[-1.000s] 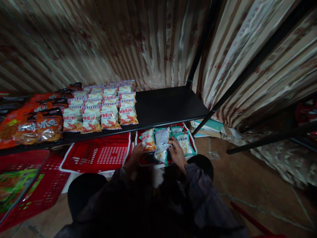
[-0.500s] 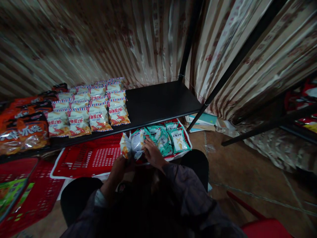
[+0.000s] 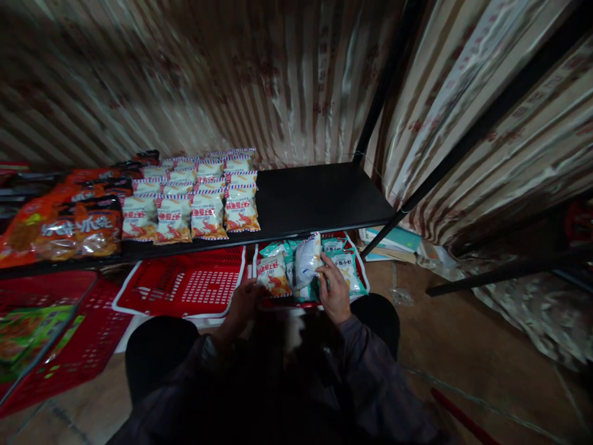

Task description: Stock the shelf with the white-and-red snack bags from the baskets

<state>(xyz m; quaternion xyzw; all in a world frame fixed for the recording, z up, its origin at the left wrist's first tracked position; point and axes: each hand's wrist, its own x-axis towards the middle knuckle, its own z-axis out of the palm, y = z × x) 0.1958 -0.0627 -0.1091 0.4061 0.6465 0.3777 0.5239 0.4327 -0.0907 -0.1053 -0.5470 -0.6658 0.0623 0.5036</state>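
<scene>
My right hand (image 3: 335, 289) grips the right edge of a white snack bag (image 3: 307, 262), whose printed back faces me, above a red basket (image 3: 365, 281). At the left, my left hand (image 3: 243, 304) is closed at the lower left edge of another white snack bag (image 3: 273, 275) with red lettering; its fingertips are dark and partly hidden. Both white bags are over green snack bags (image 3: 345, 267) in the basket. On the black shelf (image 3: 319, 194) behind, matching white snack bags (image 3: 208, 213) stand in rows.
Orange snack bags (image 3: 97, 225) stand on the shelf's left part. A second red basket (image 3: 185, 281) lies beneath its front edge, and another red basket (image 3: 92, 346) with green packets is farther left. Black shelf posts (image 3: 391, 80) rise at right, near books (image 3: 393, 232) on the floor.
My right hand has moved the back-facing bag to the right, apart from the other one. My left hand's bag has turned its front towards me over the basket. The view has shifted slightly left.
</scene>
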